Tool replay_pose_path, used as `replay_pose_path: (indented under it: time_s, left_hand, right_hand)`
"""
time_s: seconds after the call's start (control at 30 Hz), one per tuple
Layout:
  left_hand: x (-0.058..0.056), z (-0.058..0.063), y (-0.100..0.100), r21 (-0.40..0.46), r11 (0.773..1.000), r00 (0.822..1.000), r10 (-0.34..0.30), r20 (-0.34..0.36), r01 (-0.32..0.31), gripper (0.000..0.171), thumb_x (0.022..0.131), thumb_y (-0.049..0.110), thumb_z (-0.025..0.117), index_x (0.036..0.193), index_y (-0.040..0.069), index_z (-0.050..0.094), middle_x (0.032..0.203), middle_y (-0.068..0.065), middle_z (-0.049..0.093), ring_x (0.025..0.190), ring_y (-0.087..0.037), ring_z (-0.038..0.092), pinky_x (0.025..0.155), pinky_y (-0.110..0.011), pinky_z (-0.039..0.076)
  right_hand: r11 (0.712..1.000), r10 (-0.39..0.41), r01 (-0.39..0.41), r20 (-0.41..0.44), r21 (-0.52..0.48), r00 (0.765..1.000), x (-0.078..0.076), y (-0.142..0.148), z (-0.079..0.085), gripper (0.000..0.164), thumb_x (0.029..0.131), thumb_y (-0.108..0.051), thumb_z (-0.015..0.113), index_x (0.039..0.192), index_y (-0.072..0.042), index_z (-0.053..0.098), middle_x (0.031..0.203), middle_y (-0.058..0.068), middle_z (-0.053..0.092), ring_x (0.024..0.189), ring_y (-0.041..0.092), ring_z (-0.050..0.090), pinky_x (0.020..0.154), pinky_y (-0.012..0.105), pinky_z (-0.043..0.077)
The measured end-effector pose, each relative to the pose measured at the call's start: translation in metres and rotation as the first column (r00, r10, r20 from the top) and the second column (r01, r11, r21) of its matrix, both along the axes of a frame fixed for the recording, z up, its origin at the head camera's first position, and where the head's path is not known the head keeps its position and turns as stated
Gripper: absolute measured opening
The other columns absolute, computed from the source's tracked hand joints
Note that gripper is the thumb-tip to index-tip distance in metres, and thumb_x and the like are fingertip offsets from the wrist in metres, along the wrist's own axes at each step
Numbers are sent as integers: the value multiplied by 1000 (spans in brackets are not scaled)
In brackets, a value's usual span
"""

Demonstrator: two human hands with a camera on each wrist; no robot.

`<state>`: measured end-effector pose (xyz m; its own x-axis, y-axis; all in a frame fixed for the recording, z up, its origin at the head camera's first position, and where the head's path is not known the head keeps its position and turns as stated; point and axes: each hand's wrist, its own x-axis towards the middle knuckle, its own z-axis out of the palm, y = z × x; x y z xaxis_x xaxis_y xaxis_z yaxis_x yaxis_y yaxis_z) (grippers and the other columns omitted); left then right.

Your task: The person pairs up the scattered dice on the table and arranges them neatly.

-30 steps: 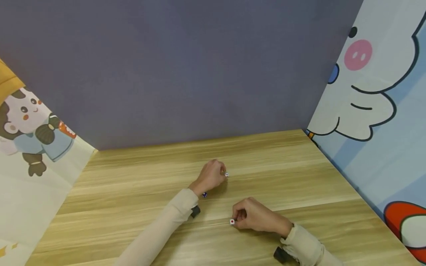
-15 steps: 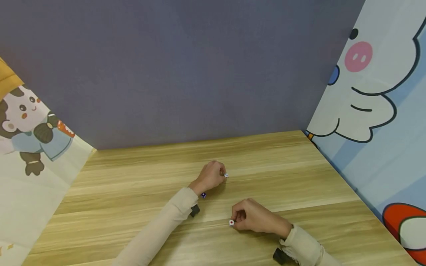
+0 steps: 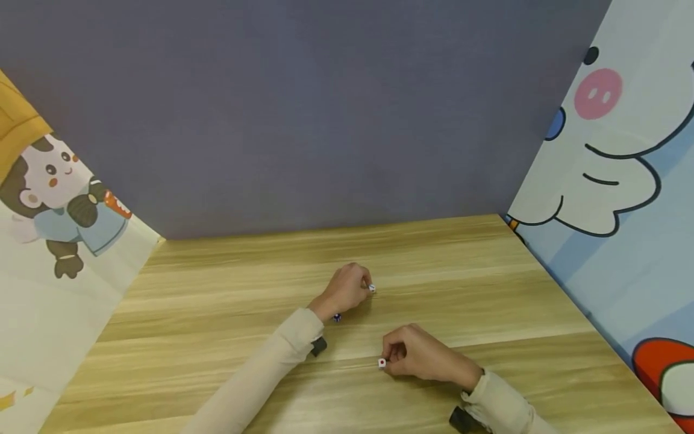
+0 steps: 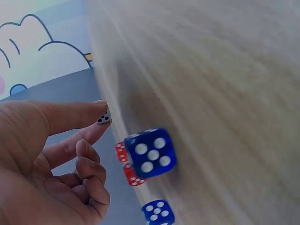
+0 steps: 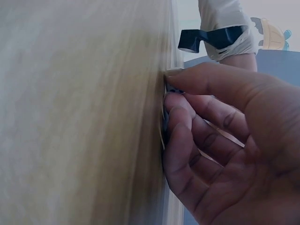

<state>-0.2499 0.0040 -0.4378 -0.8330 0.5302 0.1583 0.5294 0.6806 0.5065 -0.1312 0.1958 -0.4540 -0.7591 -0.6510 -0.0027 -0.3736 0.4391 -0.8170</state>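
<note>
- flat, yellowish wood-grain tabletop (image 3: 228, 289), both hands working at it
- left hand (image 3: 344, 288), the farther one: thumb and finger pinching a die
- right hand (image 3: 420, 352), nearer and further right, also fingertip-pinching a die
- small white cube die with dark pips (image 3: 372, 289), that's the left hand's, at its right side
- white cube die with a red pip (image 3: 382, 363), at the right hand's left end
- two blue cube dice (image 4: 150, 153) and two red cube dice (image 4: 135, 175), white pips, near the left hand

Lit evenly and moderately in head view, with soft shadow on yellowish wood-grained tabletop (image 3: 461, 271) beside beige cloth left sleeve (image 3: 257, 374); greyer and hazier in both wrist views, with tabletop grain blurred.
</note>
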Motion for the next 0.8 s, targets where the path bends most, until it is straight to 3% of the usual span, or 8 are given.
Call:
replay_pose_path:
  time_s: [0.47, 0.67, 0.8]
  left_hand:
    - [24, 17, -16, 66, 998, 1000, 4, 5, -4, 3, 86, 9, 77, 87, 8, 74, 92, -2, 63, 72, -11, 50, 63, -25, 44]
    - [35, 20, -24, 65, 997, 1000, 28, 12, -29, 6, 82, 10, 80, 85, 10, 74, 81, -1, 58, 68, -11, 47, 59, -25, 42]
    - [48, 21, -27, 70, 997, 1000, 9, -14, -8, 6, 83, 10, 79, 86, 9, 74, 76, 0, 55, 66, -9, 47, 57, -23, 42]
  right_hand:
    - [1000, 4, -4, -14, -1, 1000, -1, 0, 0, 13, 85, -11, 78, 80, -21, 71, 69, -11, 62, 61, 1, 56, 54, 21, 49]
    - [1000, -4, 4, -7, 1, 1000, -1, -1, -2, 13, 86, -13, 78, 79, -21, 71, 69, -11, 62, 62, 1, 56, 54, 22, 49]
    - [1000, -14, 14, 3, -9, 1000, 0, 1, -2, 12, 85, -12, 78, 79, -20, 71, 69, -11, 62, 62, 1, 56, 54, 22, 49]
